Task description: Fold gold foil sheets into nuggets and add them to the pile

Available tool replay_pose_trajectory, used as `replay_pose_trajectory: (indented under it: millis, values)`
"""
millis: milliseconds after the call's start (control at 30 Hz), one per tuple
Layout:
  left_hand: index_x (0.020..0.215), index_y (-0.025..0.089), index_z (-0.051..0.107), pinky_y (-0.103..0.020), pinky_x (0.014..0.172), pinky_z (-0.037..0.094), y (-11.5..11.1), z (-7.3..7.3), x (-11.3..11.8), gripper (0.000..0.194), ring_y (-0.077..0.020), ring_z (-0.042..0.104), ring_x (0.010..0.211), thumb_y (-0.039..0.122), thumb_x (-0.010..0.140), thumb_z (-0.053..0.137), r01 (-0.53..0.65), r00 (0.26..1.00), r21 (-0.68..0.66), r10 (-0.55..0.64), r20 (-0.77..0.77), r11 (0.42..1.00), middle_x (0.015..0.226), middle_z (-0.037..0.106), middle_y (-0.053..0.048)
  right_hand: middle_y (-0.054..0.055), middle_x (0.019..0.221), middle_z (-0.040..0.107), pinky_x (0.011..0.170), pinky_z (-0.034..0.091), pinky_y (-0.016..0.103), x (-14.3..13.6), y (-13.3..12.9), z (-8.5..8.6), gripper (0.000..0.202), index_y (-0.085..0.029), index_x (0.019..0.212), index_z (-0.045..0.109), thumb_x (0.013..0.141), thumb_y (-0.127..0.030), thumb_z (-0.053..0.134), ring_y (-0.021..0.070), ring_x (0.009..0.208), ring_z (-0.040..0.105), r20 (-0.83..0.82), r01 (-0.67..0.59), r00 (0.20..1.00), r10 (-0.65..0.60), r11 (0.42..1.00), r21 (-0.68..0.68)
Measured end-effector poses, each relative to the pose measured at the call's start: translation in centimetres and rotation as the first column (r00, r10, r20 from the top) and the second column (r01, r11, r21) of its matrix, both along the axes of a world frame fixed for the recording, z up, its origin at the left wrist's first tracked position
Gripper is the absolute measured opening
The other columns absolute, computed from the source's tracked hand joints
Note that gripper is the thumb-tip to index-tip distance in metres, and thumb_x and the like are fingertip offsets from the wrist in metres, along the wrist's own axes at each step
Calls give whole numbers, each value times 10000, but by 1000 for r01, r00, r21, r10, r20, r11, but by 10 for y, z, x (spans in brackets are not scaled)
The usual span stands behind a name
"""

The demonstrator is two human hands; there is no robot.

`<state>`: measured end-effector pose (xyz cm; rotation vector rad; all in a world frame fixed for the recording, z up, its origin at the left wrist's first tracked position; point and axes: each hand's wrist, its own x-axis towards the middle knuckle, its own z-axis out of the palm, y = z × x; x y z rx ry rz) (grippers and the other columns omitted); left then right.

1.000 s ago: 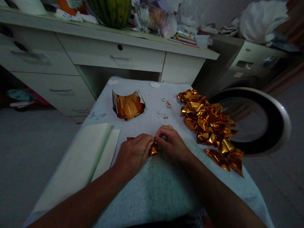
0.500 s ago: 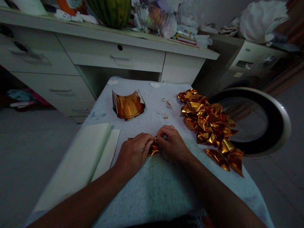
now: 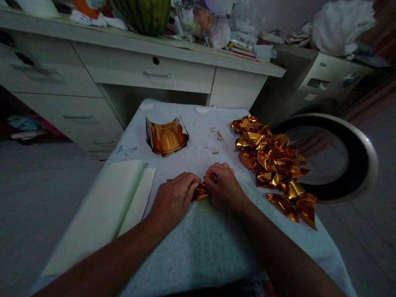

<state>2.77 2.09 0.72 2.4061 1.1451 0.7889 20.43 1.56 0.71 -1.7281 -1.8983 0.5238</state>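
Both my hands meet over a folded piece of shiny gold foil (image 3: 199, 193) low in the middle of the cloth-covered table. My left hand (image 3: 177, 194) is closed, pinching the foil from the left and covering much of it. From the other side my right hand (image 3: 225, 187) pinches at the foil's right end with curled fingers. To the right lies a heap of folded gold foil pieces (image 3: 272, 159). A curved stack of gold foil sheets (image 3: 167, 138) stands beyond my left hand. Small foil scraps (image 3: 220, 136) lie between the stack and the heap.
Folded pale paper (image 3: 95, 206) covers the table's left side. Behind is a white desk (image 3: 148, 76) with drawers, a watermelon (image 3: 144, 16) and plastic bags on top. At the right, a washing machine's open round door (image 3: 361, 165) reaches beside the table's edge.
My fingertips have shifted very slightly at the foil, and the right fingertips sit a touch farther from the left ones. The heap, the stack and the paper stay as they were.
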Motion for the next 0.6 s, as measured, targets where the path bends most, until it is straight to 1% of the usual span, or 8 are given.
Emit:
replay_pose_trajectory:
  millis: [233, 600]
  values:
    - [858, 212, 570, -245, 601, 428, 1, 0, 0, 172, -137, 624, 696, 198, 938, 419, -8, 1000, -15, 8, 6, 1000, 791, 661, 13, 19, 765, 593, 735, 272, 328, 1, 0, 0, 121, -193, 686, 566, 794, -137, 567, 193, 818, 460, 50, 14, 999, -14, 1000, 2]
    - [845, 204, 562, -239, 579, 409, 0, 1, -1, 166, -133, 602, 664, 197, 930, 420, -15, 1000, -47, 16, 15, 999, 775, 636, 13, 26, 769, 585, 732, 260, 329, 6, 0, -3, 98, -189, 683, 565, 756, -126, 580, 199, 815, 450, 125, 29, 992, -31, 999, 16]
